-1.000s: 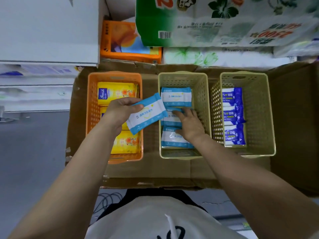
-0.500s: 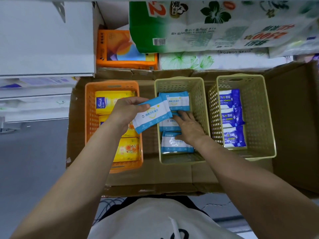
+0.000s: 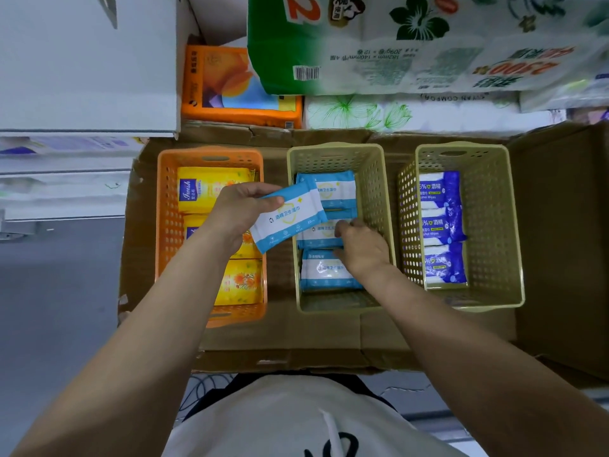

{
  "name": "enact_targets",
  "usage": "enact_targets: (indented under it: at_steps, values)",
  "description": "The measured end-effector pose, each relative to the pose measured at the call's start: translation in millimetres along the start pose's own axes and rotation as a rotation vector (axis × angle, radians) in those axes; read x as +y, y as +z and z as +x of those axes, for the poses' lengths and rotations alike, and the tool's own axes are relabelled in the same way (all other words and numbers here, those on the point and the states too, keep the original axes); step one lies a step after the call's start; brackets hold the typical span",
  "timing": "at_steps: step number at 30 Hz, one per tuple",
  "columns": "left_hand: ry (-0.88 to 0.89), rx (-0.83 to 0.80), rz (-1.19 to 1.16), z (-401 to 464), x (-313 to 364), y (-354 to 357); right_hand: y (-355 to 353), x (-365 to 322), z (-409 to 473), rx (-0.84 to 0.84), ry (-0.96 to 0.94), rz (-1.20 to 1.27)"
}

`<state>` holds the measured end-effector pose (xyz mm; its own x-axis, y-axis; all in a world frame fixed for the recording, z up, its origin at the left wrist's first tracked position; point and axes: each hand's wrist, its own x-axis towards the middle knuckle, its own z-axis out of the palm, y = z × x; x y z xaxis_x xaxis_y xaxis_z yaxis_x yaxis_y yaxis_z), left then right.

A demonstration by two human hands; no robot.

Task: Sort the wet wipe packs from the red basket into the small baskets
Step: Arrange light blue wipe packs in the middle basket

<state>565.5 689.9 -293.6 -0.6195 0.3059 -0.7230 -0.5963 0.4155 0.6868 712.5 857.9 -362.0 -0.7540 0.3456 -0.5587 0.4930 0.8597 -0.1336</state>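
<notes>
Sorting well advanced; red basket not in view.
Left hand (image 3: 239,211) grips a light-blue pack (image 3: 290,217) beside the middle basket (image 3: 379,179); right hand (image 3: 361,247), fingers curled, touches packs inside it.

Right hand (image 3: 362,247) fingers now curled inward.

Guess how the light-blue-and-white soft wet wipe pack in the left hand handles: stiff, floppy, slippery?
The light-blue-and-white soft wet wipe pack juts past the left hand without sagging, so probably only slightly floppy. Its film wrapper looks smooth, so possibly slippery. Thumb and fingers alone hold it, suggesting it is light.
</notes>
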Motion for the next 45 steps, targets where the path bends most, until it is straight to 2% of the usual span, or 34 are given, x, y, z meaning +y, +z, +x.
enact_targets:
  at_steps: [2,7,13,16,18,21,22,23,24,26,28,30,33,35,38,42,45]
  values:
    - [-0.004,0.003,-0.007,0.3,-1.1,0.5,2.2,-2.6,-5.2,-0.105,0.029,-0.063]
    - [0.002,0.010,-0.016,1.2,-2.9,0.4,6.6,-7.6,-6.2,-0.182,-0.069,-0.115]
    - [0.007,0.017,0.021,1.9,-4.8,1.8,7.3,-11.4,-0.7,-0.101,-0.155,-0.127]
    - [0.009,0.029,0.046,1.0,-4.4,3.1,3.7,-8.6,-0.2,-0.129,-0.079,-0.022]
    - [0.016,0.029,0.079,0.8,-4.1,3.7,-5.8,-4.1,0.0,-0.024,0.039,0.211]
    - [0.041,-0.042,0.121,-0.3,-2.8,8.6,-38.7,-1.9,1.9,0.452,0.066,0.570]
    - [0.059,-0.072,0.133,-1.0,-2.0,12.3,-52.7,-1.7,4.0,0.506,0.006,0.650]
    - [0.078,-0.091,0.138,-1.5,-1.3,17.1,-66.8,-2.0,6.4,0.455,-0.069,0.695]
    - [0.099,-0.099,0.135,-1.7,-0.3,22.1,-78.8,-2.8,8.9,0.319,-0.133,0.692]
    - [0.142,-0.097,0.128,-0.1,0.8,31.4,-95.0,-4.7,12.6,-0.001,-0.213,0.549]
    - [0.188,-0.043,0.154,3.8,-1.2,38.2,-101.2,-3.7,17.1,-0.158,-0.236,0.396]
    - [0.243,0.109,0.257,7.7,-6.4,39.9,-104.0,1.9,22.1,-0.144,-0.216,0.433]
    - [0.318,0.275,0.379,11.1,-14.9,33.4,-106.7,16.0,31.6,0.072,-0.113,0.504]
    - [0.313,0.250,0.409,14.0,-18.3,29.5,-106.0,21.6,40.3,0.142,-0.075,0.434]
    - [0.289,0.184,0.483,18.4,-15.7,29.0,-98.9,15.0,54.3,0.103,-0.079,0.298]
    - [0.246,0.119,0.514,21.3,-11.7,31.6,-86.0,-1.0,75.4,0.047,-0.083,0.270]
    - [0.211,0.085,0.450,22.4,-11.6,30.6,-77.5,-1.5,89.1,0.029,-0.039,0.241]
